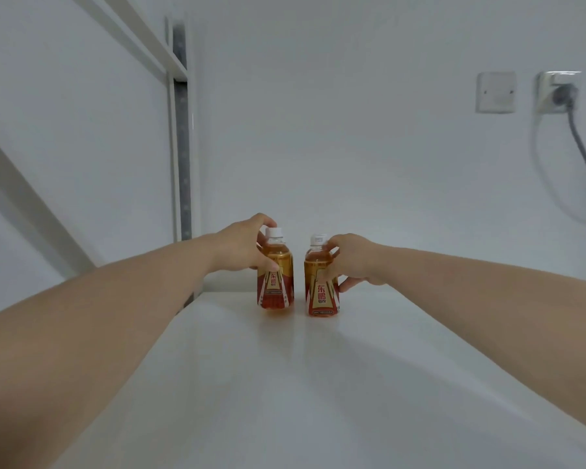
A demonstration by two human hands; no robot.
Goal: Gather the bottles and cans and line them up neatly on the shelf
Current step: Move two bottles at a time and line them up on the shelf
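Two small amber drink bottles with white caps and red-and-gold labels stand upright, side by side, near the far edge of a white shelf top [285, 384]. My left hand [244, 247] wraps the upper part of the left bottle [276, 282] from its left side. My right hand [351, 262] grips the right bottle [321, 289] from its right side, fingers around its shoulder. A narrow gap separates the two bottles. No cans are in view.
A white wall rises behind the shelf. A white metal frame post [180, 147] stands at the left. On the wall at the upper right are a switch plate [495, 92] and a socket with a grey plug and cable [565, 96] hanging down.
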